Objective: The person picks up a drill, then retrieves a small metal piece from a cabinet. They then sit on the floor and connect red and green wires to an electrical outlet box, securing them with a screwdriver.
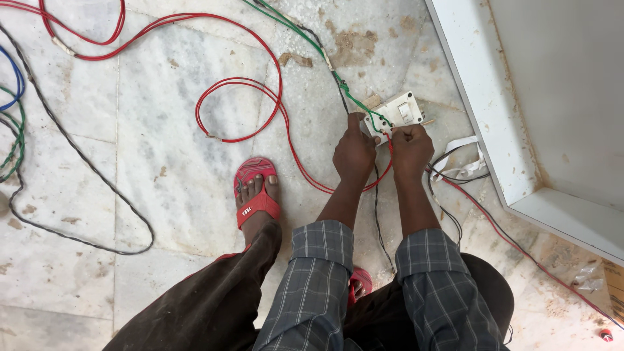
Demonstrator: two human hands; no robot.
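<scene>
Left hand (pixel 354 153) curled, forefinger stretched far to touch the white switch plate (pixel 398 114). Right hand (pixel 411 148) fisted, grip pinched shut on a thin red wire (pixel 390 144) just below the plate. Plate square, plastic, lying on the grimy marble floor (pixel 162 149) far right. Red (pixel 279 104), green (pixel 302 32) and black (pixel 78 153) cables looping loose to the left.

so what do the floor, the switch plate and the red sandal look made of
Floor: looks like polished marble slabs, pale with grey veins and visible joints, dusty. Switch plate: probably moulded plastic, smooth white with a rocker. Red sandal: likely rubber or foam, matte, with a soft strap.
</scene>
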